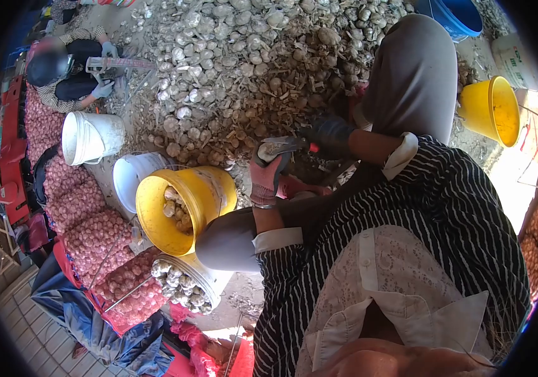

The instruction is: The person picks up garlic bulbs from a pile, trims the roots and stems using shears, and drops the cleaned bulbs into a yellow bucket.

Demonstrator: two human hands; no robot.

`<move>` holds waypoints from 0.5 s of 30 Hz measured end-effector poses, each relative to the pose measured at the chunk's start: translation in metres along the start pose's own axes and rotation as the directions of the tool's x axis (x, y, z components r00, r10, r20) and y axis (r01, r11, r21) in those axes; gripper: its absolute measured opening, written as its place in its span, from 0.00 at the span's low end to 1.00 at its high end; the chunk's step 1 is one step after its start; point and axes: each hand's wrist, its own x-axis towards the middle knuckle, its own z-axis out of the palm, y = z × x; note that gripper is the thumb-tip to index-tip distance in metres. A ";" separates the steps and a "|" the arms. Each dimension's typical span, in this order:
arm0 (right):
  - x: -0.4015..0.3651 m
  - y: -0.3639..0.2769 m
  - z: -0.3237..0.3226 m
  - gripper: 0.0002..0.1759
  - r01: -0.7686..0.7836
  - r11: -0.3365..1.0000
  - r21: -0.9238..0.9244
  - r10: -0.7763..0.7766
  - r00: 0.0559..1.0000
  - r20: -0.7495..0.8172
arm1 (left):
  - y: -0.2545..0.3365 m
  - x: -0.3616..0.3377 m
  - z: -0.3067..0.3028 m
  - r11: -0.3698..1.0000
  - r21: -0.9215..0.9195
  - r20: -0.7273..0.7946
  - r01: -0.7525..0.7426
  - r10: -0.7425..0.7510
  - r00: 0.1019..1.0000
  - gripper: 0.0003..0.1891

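Note:
My left hand [268,174], in a pink and grey glove, is closed around a garlic bulb [270,149] in front of my knees. My right hand [330,136], in a dark glove, grips a cutting tool [294,144] with a red part near the fingers. The tool's metal end reaches to the bulb. Beyond both hands spreads a big heap of garlic [218,69] with dry stalks. Just left of my left hand, a tilted yellow bucket [209,188] has a few bulbs inside.
White buckets [102,135] stand at the left, and another full of bulbs [212,276] lies below the yellow one. Net sacks of garlic [80,232] line the left side. A co-worker [61,69] crouches upper left. Yellow [476,103] and blue [438,16] buckets are at the right.

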 end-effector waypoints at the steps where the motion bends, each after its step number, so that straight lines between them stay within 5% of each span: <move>1: -0.001 0.000 0.002 0.15 0.002 1.000 0.004 -0.002 1.000 0.002 | -0.003 -0.001 0.001 0.993 -0.107 0.032 0.042 -0.039 0.999 0.22; 6: 0.002 0.001 -0.005 0.13 -0.169 0.979 0.114 0.146 0.971 0.189 | -0.012 -0.001 0.000 0.929 -0.232 0.201 0.287 -0.243 0.949 0.23; 8: 0.014 0.011 0.002 0.13 -0.172 0.977 0.123 0.146 0.970 0.195 | -0.001 -0.010 0.014 0.842 -0.458 0.385 0.286 -0.102 0.917 0.27; 9: 0.017 0.016 0.013 0.13 -0.177 0.975 0.131 0.148 0.967 0.208 | -0.001 -0.011 0.026 0.975 -0.216 0.398 0.043 0.048 0.916 0.31; 12: 0.024 0.023 0.031 0.15 -0.314 0.929 0.197 0.285 0.945 0.160 | 0.019 -0.018 0.038 0.914 -0.357 0.405 0.191 -0.033 0.914 0.32; 13: 0.024 0.026 0.034 0.15 -0.307 0.932 0.194 0.280 0.947 0.157 | 0.017 -0.020 0.035 0.846 -0.513 0.363 0.149 0.056 0.930 0.29; 15: 0.021 0.016 0.022 0.18 -0.403 0.849 0.342 0.355 0.914 0.194 | 0.009 -0.022 0.016 0.827 -0.541 0.315 0.152 0.033 0.948 0.28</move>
